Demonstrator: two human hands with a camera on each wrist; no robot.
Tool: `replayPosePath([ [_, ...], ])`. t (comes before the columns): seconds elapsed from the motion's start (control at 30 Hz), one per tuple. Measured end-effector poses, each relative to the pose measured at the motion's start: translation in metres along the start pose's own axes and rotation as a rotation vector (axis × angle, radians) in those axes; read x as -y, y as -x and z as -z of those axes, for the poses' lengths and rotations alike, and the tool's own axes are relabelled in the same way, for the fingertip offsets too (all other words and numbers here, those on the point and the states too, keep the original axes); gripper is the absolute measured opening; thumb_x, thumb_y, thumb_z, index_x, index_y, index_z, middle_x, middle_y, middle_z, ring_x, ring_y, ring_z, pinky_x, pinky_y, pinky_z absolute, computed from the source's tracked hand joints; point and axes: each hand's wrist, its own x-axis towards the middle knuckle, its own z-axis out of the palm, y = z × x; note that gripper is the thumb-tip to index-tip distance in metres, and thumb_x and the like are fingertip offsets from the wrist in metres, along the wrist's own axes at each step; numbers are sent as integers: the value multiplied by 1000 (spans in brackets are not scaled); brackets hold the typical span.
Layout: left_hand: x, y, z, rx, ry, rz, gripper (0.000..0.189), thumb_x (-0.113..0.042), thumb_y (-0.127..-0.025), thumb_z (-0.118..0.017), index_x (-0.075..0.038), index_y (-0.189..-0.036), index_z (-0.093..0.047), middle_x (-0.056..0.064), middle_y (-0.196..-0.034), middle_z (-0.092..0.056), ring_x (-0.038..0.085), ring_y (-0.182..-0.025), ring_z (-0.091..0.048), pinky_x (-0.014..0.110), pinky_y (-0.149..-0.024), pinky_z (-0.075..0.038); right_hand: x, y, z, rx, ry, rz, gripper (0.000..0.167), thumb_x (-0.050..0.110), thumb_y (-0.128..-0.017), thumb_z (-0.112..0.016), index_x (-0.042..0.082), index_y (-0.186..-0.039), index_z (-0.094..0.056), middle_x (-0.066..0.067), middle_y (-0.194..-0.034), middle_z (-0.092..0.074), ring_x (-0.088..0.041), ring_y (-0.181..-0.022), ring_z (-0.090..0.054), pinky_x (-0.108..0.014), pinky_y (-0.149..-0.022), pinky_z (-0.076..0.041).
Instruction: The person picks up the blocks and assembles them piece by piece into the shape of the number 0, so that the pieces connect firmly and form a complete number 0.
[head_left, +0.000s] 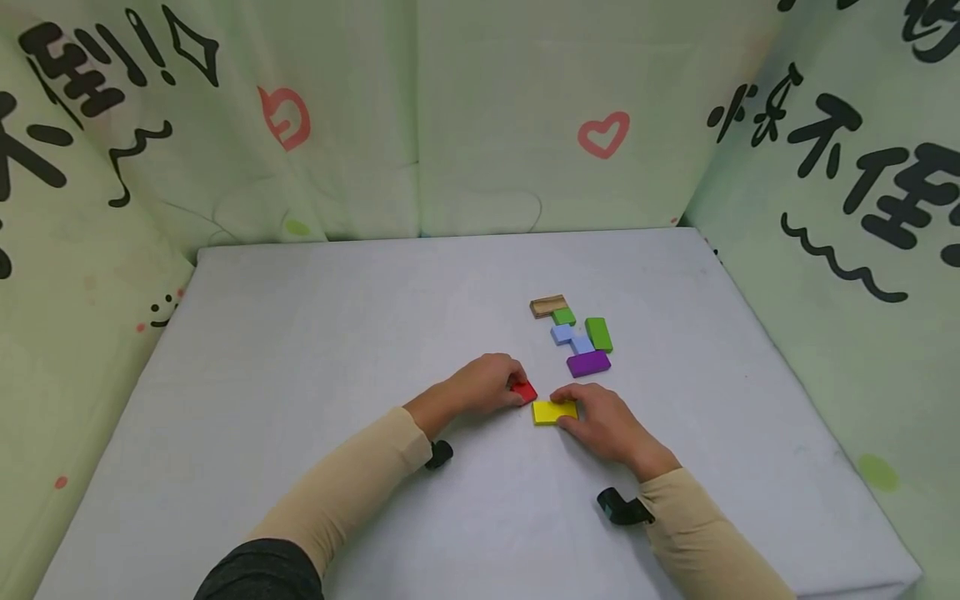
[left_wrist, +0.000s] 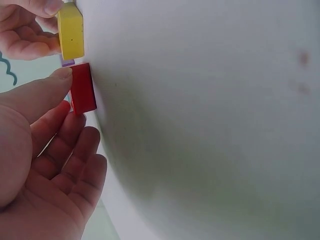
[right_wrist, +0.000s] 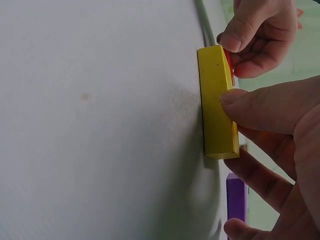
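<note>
My left hand (head_left: 487,385) pinches a red block (head_left: 526,392) between thumb and fingers, low over the white table. In the left wrist view the thumb presses one side of the red block (left_wrist: 82,88), with the other fingers loosely bent below. My right hand (head_left: 603,421) grips a longer yellow block (head_left: 553,413) by its right part. The right wrist view has the thumb against the long side of the yellow block (right_wrist: 216,105), its far end close beside the red one. Just beyond the hands lies a purple block (head_left: 588,364).
Behind the purple block, a light blue stepped block (head_left: 572,339), a green block (head_left: 598,334), a smaller green piece (head_left: 564,317) and a brown wooden block (head_left: 549,306) lie grouped on the table (head_left: 315,333). Printed cloth walls (head_left: 480,125) surround the back and sides.
</note>
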Motion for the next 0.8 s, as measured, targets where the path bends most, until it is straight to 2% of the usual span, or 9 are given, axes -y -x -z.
replayPosePath([
  [0.8, -2, 2, -1, -24, 6, 9, 30, -23, -92, -75, -7, -117, -68, 0, -98, -63, 14, -88, -55, 23, -82, -48, 2, -4, -2, -3, 8, 12, 28, 6, -91, -71, 1, -119, -68, -10, -118, -68, -35, -114, -58, -53, -101, -43],
])
